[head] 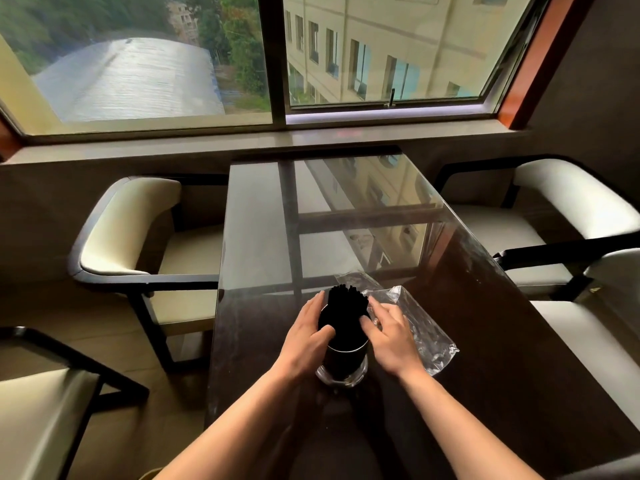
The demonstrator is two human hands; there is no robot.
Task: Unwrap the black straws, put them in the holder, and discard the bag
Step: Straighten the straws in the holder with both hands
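A bundle of black straws (347, 308) stands upright in a round glass holder (343, 367) near the front of the dark table (485, 341). My left hand (306, 336) rests against the left side of the straws with fingers spread. My right hand (389, 332) touches their right side, fingers also apart. The clear plastic bag (427, 332) lies crumpled on the table just right of the holder, partly under my right hand. Neither hand grips the straws or the bag.
The glossy table top reflects the window (346, 216). Cream-cushioned chairs with dark frames stand at the left (131, 233), the right (568, 209) and the near left (38, 414). A windowsill (277, 140) runs behind the table.
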